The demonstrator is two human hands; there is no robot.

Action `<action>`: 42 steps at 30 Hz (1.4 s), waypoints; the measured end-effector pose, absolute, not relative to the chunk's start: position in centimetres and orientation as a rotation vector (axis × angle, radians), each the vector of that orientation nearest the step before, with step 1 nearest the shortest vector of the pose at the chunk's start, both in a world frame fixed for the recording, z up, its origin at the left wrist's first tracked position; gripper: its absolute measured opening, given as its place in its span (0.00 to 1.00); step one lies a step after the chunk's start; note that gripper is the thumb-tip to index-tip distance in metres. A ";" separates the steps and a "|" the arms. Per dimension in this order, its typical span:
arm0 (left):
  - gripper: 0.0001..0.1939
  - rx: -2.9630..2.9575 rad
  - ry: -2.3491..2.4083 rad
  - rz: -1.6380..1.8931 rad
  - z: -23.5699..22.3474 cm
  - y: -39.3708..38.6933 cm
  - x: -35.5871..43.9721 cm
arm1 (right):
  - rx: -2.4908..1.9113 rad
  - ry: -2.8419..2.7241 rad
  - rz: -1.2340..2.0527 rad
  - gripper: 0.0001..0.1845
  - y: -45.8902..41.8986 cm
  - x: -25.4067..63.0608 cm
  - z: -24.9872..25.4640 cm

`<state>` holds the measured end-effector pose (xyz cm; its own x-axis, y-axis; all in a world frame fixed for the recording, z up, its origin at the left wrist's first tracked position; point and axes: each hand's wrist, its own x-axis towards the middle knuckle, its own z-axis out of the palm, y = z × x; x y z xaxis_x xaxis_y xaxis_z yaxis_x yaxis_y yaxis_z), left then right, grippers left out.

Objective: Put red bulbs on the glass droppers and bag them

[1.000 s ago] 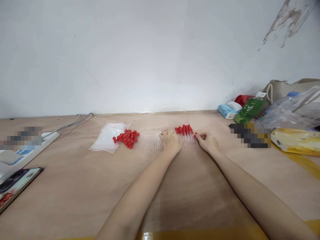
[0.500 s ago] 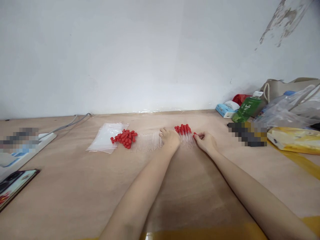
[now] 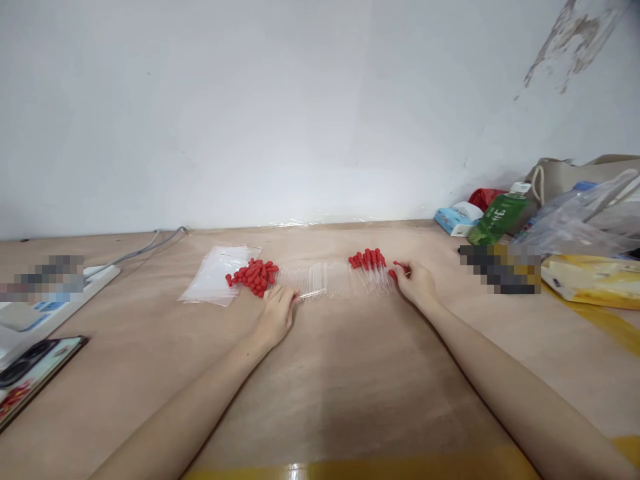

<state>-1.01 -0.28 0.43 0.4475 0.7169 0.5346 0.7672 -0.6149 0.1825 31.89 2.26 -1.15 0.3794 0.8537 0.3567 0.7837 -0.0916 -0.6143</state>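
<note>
My left hand (image 3: 278, 312) is closed at the near edge of a row of clear tubes (image 3: 340, 280), pinching one clear tube (image 3: 313, 294) that points to the right. Beside that hand lies a heap of red rubber bulbs (image 3: 256, 275). My right hand (image 3: 417, 285) is closed, with red rubber bulbs (image 3: 393, 274) showing at its fingertips; how many it holds is hidden. Just left of my right hand, several droppers (image 3: 371, 261) lie side by side, red bulbs at the far end and clear tubes toward me.
Clear zip bags (image 3: 213, 277) are stacked at the left of the bulbs. A power strip (image 3: 100, 283) and a phone (image 3: 37, 373) lie at far left. On the right are a tissue pack (image 3: 455, 220), a green bottle (image 3: 500, 217), plastic bags (image 3: 575, 217) and a yellow package (image 3: 595, 280).
My left hand has moved left from beside the droppers to the near edge of the tube row and now holds a clear tube. My right hand has barely moved.
</note>
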 end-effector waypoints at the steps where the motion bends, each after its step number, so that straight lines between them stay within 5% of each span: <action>1: 0.09 -2.595 -1.305 -0.939 0.2 -0.2 -1.2 | -1.864 -1.370 0.129 0.15 2.2 31.8 -1.1; 12: 0.11 -2.624 -1.244 -0.975 0.2 -1.1 -0.7 | -1.130 -1.890 0.169 0.08 -1.7 23.7 0.5; 26: 0.17 -2.664 -1.166 -0.798 0.2 -1.2 -0.5 | -1.013 -1.970 0.427 0.08 -3.0 21.8 0.7; 42: 0.23 -2.746 -1.004 -0.795 -0.2 -0.8 -0.7 | -0.900 -1.991 0.298 0.10 -2.9 21.6 -0.2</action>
<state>-0.69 -0.80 -0.18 0.6438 0.5695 0.5111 0.6281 -0.7748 0.0721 21.59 -2.89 -0.21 -0.3277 0.6954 0.6395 0.4781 0.7059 -0.5226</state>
